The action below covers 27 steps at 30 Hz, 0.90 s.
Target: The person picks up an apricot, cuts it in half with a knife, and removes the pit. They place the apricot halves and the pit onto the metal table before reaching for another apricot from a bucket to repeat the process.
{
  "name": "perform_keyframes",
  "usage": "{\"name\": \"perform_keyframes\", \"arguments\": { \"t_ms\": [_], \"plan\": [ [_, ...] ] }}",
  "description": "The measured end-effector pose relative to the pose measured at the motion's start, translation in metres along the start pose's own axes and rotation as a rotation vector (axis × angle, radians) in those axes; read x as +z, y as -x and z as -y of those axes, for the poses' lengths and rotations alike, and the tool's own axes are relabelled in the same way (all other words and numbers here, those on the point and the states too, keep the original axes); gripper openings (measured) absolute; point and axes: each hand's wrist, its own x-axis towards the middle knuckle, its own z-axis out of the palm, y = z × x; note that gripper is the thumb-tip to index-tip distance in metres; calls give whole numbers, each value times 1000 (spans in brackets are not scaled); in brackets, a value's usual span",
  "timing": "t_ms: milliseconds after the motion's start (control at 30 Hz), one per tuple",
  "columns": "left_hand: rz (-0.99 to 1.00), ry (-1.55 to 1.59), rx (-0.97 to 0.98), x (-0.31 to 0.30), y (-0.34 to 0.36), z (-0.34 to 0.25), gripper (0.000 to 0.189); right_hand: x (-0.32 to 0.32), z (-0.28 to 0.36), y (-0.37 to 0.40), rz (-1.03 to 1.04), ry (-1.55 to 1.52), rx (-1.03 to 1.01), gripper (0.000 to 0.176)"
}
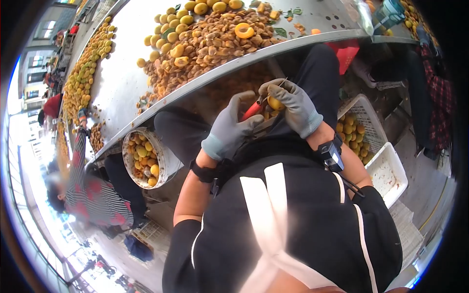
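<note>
My left hand (233, 126), in a grey glove, is closed around a red-handled tool (252, 111) whose metal end points toward my other hand. Between the fingers of my gloved right hand (294, 108) is a yellow apricot (275, 103), partly covered by the glove. Both hands are close together over my lap, in front of the metal table's edge. Below them, more apricots show in the shadow between my knees. A heap of brown apricot pits (215, 44) lies on the table ahead, with a cut-open apricot (244, 31) on top.
A white bucket (168, 158) of apricots stands at my left, and a white crate (375, 119) of them at my right beside a white tub (391, 176). Whole apricots (171, 24) border the heap on the metal table (124, 63). Co-workers sit on both sides.
</note>
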Motion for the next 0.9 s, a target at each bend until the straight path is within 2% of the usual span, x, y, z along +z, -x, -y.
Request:
{"name": "perform_keyframes", "arguments": {
  "t_ms": [33, 100, 133, 200, 233, 267, 333, 400, 467, 567, 667, 733, 800, 900],
  "plan": [
    [-123, -160, 128, 0, -1, 1, 42, 1, 1, -1, 11, 8, 2, 31],
    [-156, -265, 164, 1, -1, -3, 41, 3, 3, -2, 51, -412, 127, 28],
    [-179, -375, 194, 0, 0, -6, 39, 6, 5, -2, 59, -404, 131, 28],
    [-184, -259, 142, -3, 4, -10, 36, 11, 11, 0, 159, -530, 75, 42],
    [-173, -150, 87, -5, 6, -12, 33, 10, 14, 0, 118, -493, 67, 47],
    [-181, -145, 91, -7, 8, -13, 33, 11, 16, 0, 124, -485, 71, 47],
    [-137, -48, 43, -10, 16, -14, 26, 14, 20, 2, 138, -284, -88, 46],
    [-136, 2, 44, -8, 24, -16, 24, 17, 27, 5, 137, -221, -88, 46],
    [-131, 51, 46, -7, 30, -15, 21, 21, 39, 8, 193, 181, -163, 51],
    [-70, -26, -8, -9, 38, -18, 20, 29, 45, 5, 308, 128, -171, 57],
    [-44, -119, 59, -9, 42, -23, 25, 37, 45, 7, 362, 34, -116, 60],
    [-106, -313, 312, -11, 40, -17, 26, 38, 43, 7, 377, 77, -122, 59],
    [-135, -316, 336, -11, 42, -15, 26, 40, 41, 5, 390, 120, -130, 58],
    [-174, -368, 359, -11, 46, -20, 28, 52, 38, 3, 420, -51, -165, 53]
  ]
}}
